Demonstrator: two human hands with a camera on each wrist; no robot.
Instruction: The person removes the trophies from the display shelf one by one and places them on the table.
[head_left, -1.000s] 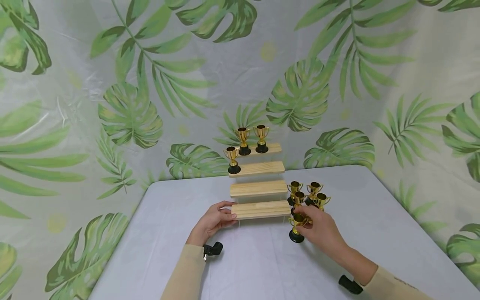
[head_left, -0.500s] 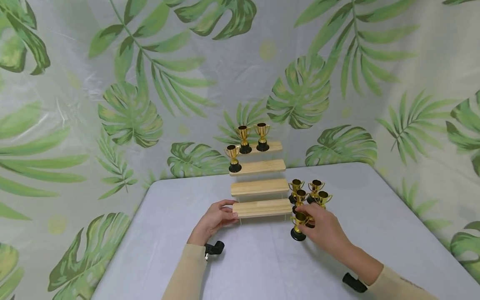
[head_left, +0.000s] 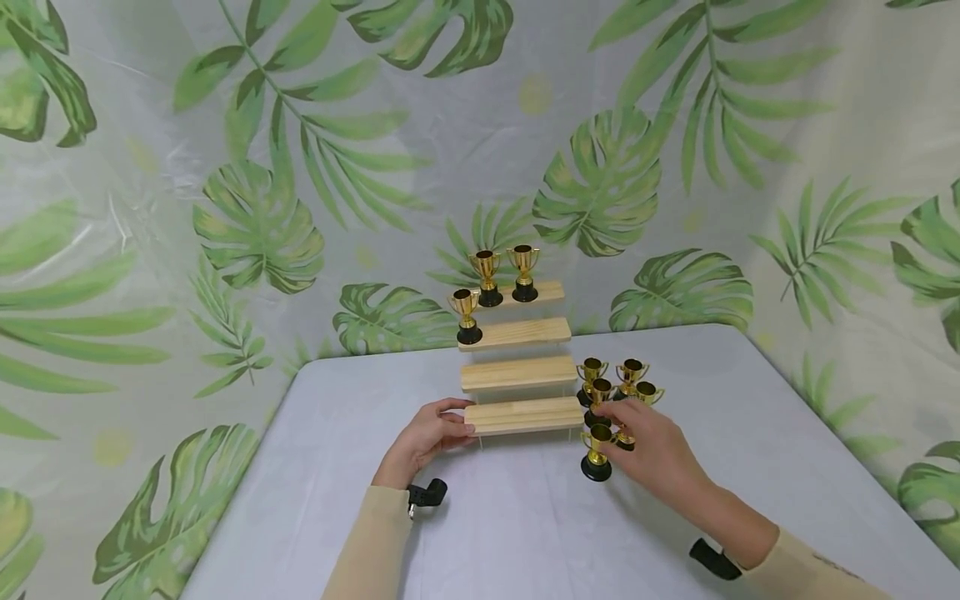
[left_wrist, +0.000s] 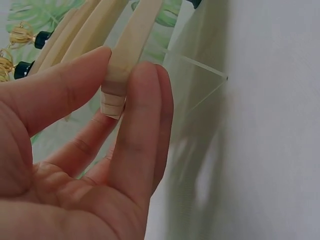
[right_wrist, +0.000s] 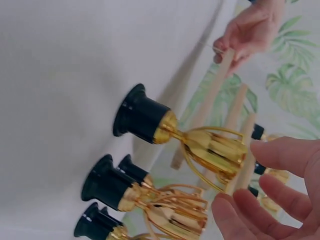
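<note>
Head view: the left hand [head_left: 426, 437] pinches the left end of the pale wooden near step [head_left: 522, 416]. Right of it, one gold two-handled cup with black base [head_left: 596, 443] stands upright, just left of the closer right hand [head_left: 658, 447]; whether its parted fingers grip, I cannot tell.

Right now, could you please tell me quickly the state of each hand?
Left hand: closed, pinching the end of the lowest wooden shelf.
Right hand: at the rim of the front gold trophy; gripping or open, cannot be told.

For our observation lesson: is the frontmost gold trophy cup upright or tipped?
Upright: the trophy cup has its black base below, mouth facing up.
</note>
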